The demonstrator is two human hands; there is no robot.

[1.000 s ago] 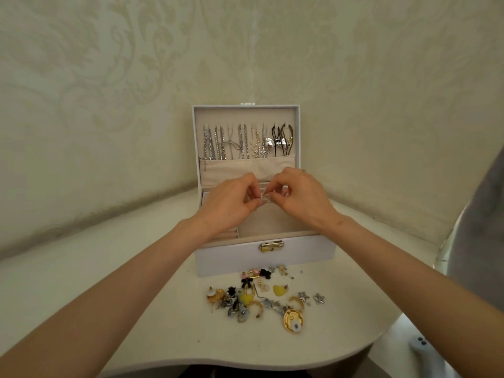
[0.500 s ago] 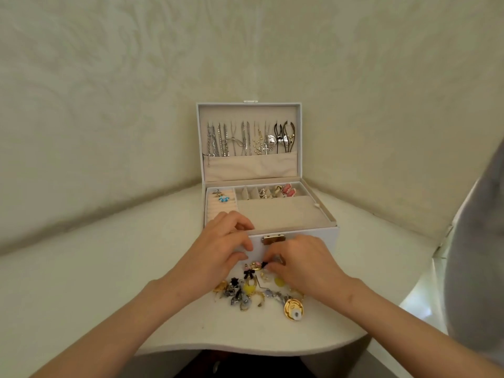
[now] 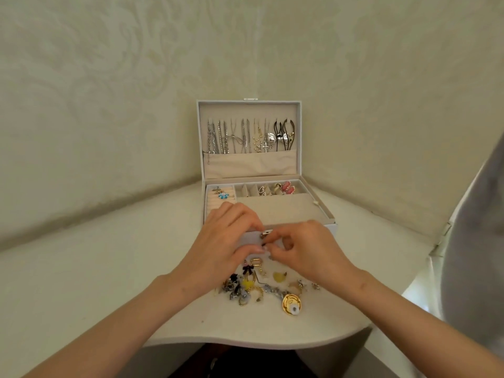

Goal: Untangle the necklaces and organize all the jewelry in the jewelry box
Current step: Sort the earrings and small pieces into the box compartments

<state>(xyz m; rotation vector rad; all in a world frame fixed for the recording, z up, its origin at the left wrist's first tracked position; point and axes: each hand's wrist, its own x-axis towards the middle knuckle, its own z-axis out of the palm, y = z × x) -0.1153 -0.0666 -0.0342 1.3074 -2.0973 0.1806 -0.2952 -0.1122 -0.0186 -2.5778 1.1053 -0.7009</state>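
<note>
A white jewelry box [image 3: 326,212] stands open on the corner shelf. Several necklaces [image 3: 245,137] hang in its lid above a fabric pocket. Its tray holds blue earrings [image 3: 223,195] at the left and pink and pearl pieces [image 3: 285,188] in small compartments. A heap of loose jewelry [image 3: 261,287] lies in front of the box, with a round gold piece [image 3: 291,304] nearest me. My left hand [image 3: 226,241] and my right hand [image 3: 305,249] meet just above the heap, in front of the box's clasp. Both pinch one small dark piece [image 3: 264,245] between fingertips.
The cream shelf [image 3: 81,268] fills a corner between two patterned walls, and its curved front edge runs close under the heap. A grey fabric shape [image 3: 480,241] fills the right side of the view.
Both hands came down from over the box tray to the heap in front of the box. They then rose slightly and now pinch a small piece between them.
</note>
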